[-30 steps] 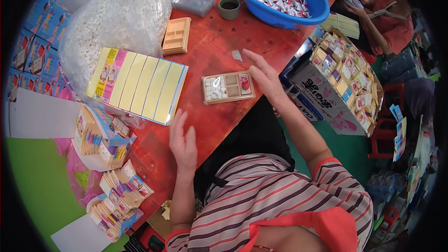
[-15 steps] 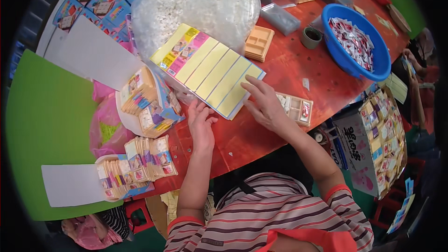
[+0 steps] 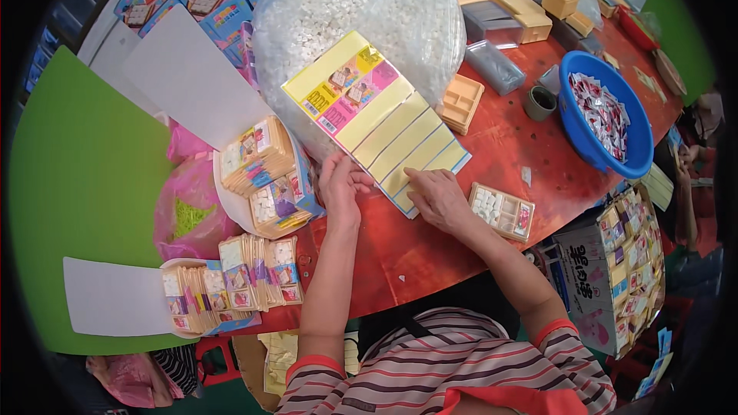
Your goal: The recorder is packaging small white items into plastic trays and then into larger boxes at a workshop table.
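Observation:
A yellow label sheet [image 3: 411, 138] lies at a slant in front of me, leaning at its far end against the plastic bag of small white pieces. Yellow and pink printed labels remain at its far end; the panels nearer me are blank yellow. My left hand [image 3: 342, 188] rests palm-up at the sheet's left edge, fingers loosely bent and apart. The bent, closed fingers of my right hand [image 3: 443, 201] grip the sheet near its right end. Just right of that hand sits a small beige compartment tray [image 3: 501, 211] with white pieces and a red packet.
The clear bag of white pieces [image 3: 354, 15] stands behind the sheet. Stacked beige trays [image 3: 461, 103], a dark cup [image 3: 540, 103] and a blue basin [image 3: 569, 123] of small packets are to the right. At left, boxes [image 3: 311, 192] hold packed trays. A full carton [image 3: 588, 269] stands at right.
My right hand's fingers have drawn together and bent on the sheet, whose panels now bend toward them. The left hand stays by the edge. The whole view has shifted.

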Demonstrator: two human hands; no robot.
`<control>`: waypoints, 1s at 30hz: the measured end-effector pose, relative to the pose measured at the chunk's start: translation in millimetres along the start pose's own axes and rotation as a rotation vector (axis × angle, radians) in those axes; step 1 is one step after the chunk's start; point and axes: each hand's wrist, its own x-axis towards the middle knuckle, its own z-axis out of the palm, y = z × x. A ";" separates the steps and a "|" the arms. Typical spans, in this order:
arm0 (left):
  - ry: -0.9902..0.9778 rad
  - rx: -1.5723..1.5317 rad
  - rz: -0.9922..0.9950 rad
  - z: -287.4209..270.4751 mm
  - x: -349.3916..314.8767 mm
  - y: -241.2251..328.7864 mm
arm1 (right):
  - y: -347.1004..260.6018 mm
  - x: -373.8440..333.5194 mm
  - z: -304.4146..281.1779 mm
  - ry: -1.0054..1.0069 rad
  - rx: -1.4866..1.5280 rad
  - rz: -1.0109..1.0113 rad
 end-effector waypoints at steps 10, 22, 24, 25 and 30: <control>0.084 0.020 0.291 8.6 29.0 6.4 | -16.2 31.4 -10.2 0.044 0.060 -0.080; -0.032 -0.081 0.238 14.5 22.7 7.9 | -48.1 88.1 14.8 0.241 0.395 -0.063; -0.040 -0.037 0.244 8.1 24.5 4.0 | -47.5 90.7 16.1 0.247 0.390 -0.053; -0.028 0.013 0.269 5.4 24.2 3.0 | -47.0 92.3 15.9 0.255 0.387 -0.045; 0.005 0.099 0.328 4.3 13.6 9.7 | -54.4 99.2 7.5 0.285 0.304 -0.097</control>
